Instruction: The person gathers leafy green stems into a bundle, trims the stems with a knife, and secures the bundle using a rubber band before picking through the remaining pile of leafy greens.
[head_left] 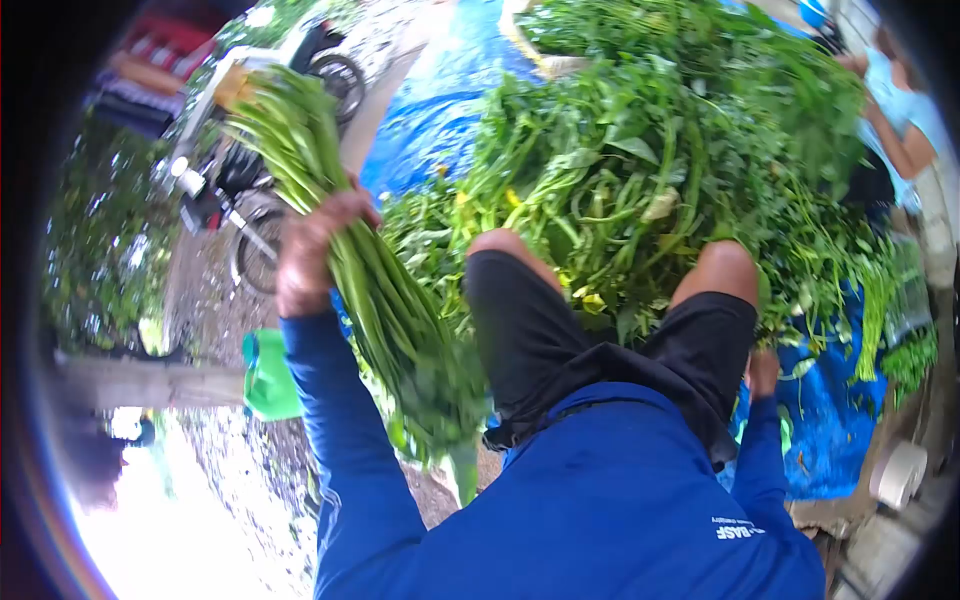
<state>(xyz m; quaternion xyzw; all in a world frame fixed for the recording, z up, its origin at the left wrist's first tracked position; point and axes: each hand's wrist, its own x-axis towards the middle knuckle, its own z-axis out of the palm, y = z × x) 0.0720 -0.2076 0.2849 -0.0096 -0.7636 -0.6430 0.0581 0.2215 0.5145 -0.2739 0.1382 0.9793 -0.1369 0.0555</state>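
My left hand (325,235) is closed around a thick bunch of long-stemmed leafy greens (390,310), raised at my left side. The cut stem ends point up and away, while the leaves hang down beside my left thigh and are somewhat blurred. Low beside my right thigh is my right hand (762,372), at the edge of the greens and over a blue tarp (825,440). Its fingers are mostly hidden, so what they touch does not show. A large heap of loose leafy greens (640,170) spreads in front of my knees.
Another person (905,130) in a light blue top is at the heap's far right. A motorcycle (240,200) stands on wet ground to the left. A green plastic container (270,375) is near my left elbow. Smaller greens (910,362) and a white round object (898,475) lie right.
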